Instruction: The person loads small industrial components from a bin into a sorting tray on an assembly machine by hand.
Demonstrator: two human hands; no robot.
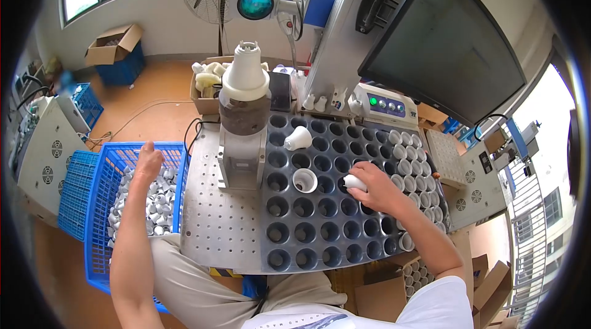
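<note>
My right hand [377, 188] is closed around a white bulb-shaped plastic housing [354, 183], held low over the black tray [288, 219] with rows of round holes. To its left, a second white housing [305, 180] stands with its wide mouth up, and another housing [298, 138] lies tilted farther back. My left hand [149, 161] is above the blue basket [101, 206], its fingers curled; whatever they may hold is hidden. Many small white-grey parts [159, 203] fill the basket. A white cone-shaped housing [246, 73] sits upright on the metal stand [241, 159] between my hands.
Rows of white housings [409, 167] fill the tray's right side. A marking machine's lens [255, 4] hangs over the stand. A monitor [446, 39] and a control box [386, 106] stand behind the tray. A perforated metal plate [215, 230] separates basket and tray. Cardboard boxes [385, 298] sit below right.
</note>
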